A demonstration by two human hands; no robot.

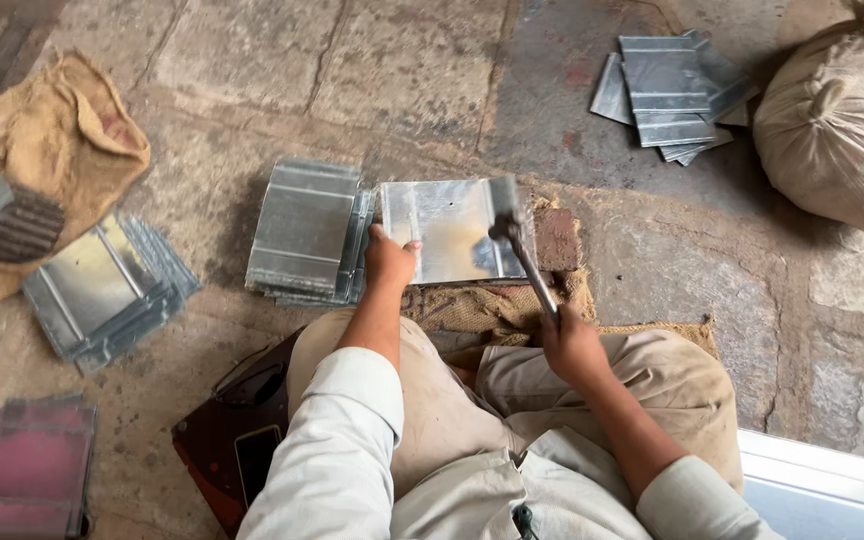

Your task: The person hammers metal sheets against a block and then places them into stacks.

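The metal sheet [449, 230] is a bright, silvery rectangle with a folded rim along its right side, and it reflects the light strongly in the middle. It lies flat on a brown block [556, 240], which rests on a piece of burlap [492, 308] on the stone floor [652, 260], directly in front of the seated person's knees. The left hand [389, 258] presses on the near left edge of the sheet, with fingers spread flat on the metal. The right hand [571, 345] is closed around the handle of a hammer [522, 255], and the hammer head touches the sheet near the folded rim. Just beside the sheet, on the left, there is a stack of similar sheets [304, 230] (these look more dull and grey). Another pile [107, 290] lies further left, near a crumpled burlap sack [62, 140], and a third pile [667, 95] is at the far right. A full, tied cloth sack [837, 125] stands beside that pile; I cannot tell what is inside it.
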